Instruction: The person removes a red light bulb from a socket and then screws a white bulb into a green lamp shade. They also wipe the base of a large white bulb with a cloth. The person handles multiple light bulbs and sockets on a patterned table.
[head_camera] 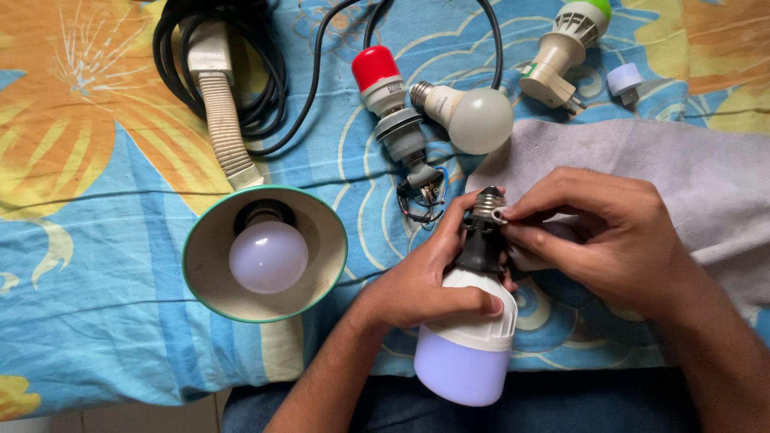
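Observation:
My left hand (425, 277) grips a large white bulb (469, 345) around its ribbed body, dome toward me and screw base (487, 202) pointing away. My right hand (593, 232) pinches that metal base with thumb and fingertips, and a bit of grey cloth (642, 160) appears to lie under its fingers. Both hands are over the blue and orange patterned sheet (104, 265).
A green-rimmed desk lamp (265, 255) with a bulb inside lies at the left, its flexible neck (224, 128) and black cable (265, 88) behind it. A red-topped bulb in a grey holder (393, 112), a loose white bulb (473, 116), a green-topped bulb on a plug adapter (561, 52) and a small white adapter (624, 80) lie at the back.

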